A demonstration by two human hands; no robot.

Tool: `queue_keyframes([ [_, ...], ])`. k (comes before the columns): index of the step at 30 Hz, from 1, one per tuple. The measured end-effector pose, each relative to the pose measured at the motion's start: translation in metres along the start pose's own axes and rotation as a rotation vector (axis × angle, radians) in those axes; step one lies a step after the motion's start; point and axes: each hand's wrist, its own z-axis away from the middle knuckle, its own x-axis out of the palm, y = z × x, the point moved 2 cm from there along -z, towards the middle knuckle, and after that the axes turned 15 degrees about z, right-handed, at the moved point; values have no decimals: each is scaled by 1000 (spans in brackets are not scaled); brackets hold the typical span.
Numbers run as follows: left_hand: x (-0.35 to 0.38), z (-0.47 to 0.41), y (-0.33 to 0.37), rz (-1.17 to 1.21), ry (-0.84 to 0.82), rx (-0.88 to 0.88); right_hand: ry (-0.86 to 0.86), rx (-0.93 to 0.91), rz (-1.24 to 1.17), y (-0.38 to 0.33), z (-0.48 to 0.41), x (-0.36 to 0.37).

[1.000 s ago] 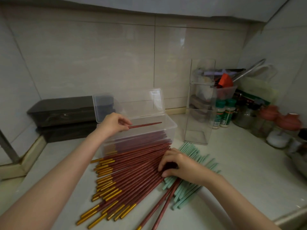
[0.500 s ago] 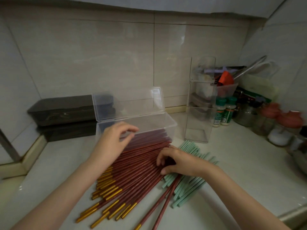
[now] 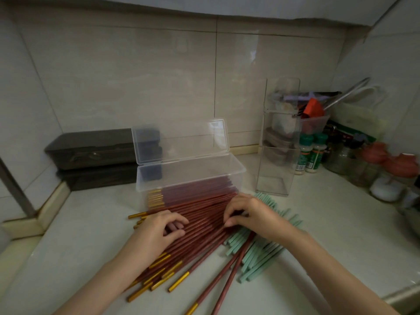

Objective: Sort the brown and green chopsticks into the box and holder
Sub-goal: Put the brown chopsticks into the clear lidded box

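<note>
Both hands rest on the brown chopsticks [image 3: 200, 228] fanned on the counter [image 3: 329, 235]: left hand [image 3: 159, 228] curled loosely, right hand [image 3: 250, 212] with fingertips pinching brown shafts. Green chopsticks [image 3: 261, 253] lie right; clear box [image 3: 191, 173] behind, empty holder [image 3: 277, 155] far right.

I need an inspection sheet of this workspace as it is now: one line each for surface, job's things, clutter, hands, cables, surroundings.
Surface: pale counter, mostly covered at the middle.
Job's things: clear box, lid open, brown chopsticks inside; loose brown chopsticks fanned before it; green chopsticks lying to their right; tall clear holder, no chopsticks in it.
Clutter: spice bottles, jars, dark boxes.
Hands: left hand and right hand rest on the brown pile; grip unclear.
Cables: nothing seen.
Surroundings: tiled wall, corner at right.
</note>
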Motion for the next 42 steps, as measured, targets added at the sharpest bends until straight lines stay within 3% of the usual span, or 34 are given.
queue_keyframes([
  [3,-1,1,-4,60,4,-18,82,89,-21,0,-5,-37],
  [8,-1,-2,-5,120,-3,-75,410,183,29,-1,-38,-83],
  [17,0,-2,-5,166,1,-98,180,158,119,-4,-99,-34],
  [25,-8,-2,1,190,95,-1,351,149,-34,-13,-44,-34],
  [28,-20,-10,9,184,124,35,240,116,-84,-14,-13,-25],
  [33,-46,-42,28,162,204,96,-76,-20,75,-11,2,10],
  [37,-60,-80,35,100,235,54,-92,-41,117,-14,-1,16],
  [42,-59,-115,19,1,119,-68,-112,-39,104,-16,-7,16],
])
